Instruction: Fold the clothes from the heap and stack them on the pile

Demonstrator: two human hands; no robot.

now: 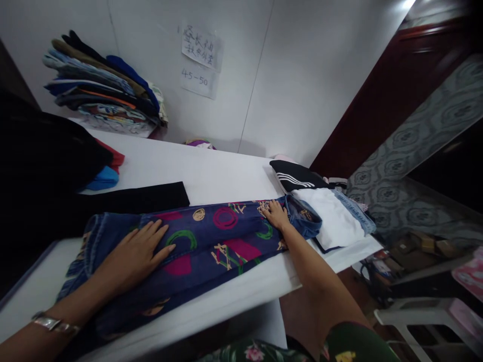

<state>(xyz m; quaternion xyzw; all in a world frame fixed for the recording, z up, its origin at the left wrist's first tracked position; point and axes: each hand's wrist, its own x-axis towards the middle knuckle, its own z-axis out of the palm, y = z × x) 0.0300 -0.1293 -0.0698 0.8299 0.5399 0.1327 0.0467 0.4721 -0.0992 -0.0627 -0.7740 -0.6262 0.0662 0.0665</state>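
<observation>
A long dark-blue patterned shirt [222, 241] with a denim collar [304, 213] lies along the front of the white table, its sides folded in to a narrow strip. Its print shows magenta, green and cream shapes. My left hand [141, 251] rests flat on the shirt toward its left end, fingers stretched out. Just below the collar, my right hand [274, 213] lies on the cloth with its fingers apart. Neither hand grips anything. Part of the shirt's lower left is hidden under my left forearm.
Folded clothes, with a white garment [330, 216] and a black striped one [298, 176], lie at the table's right end. A folded clothes stack [105, 90] stands back left. A black heap [45, 151] covers the left side. A white plastic stool [422, 317] is lower right.
</observation>
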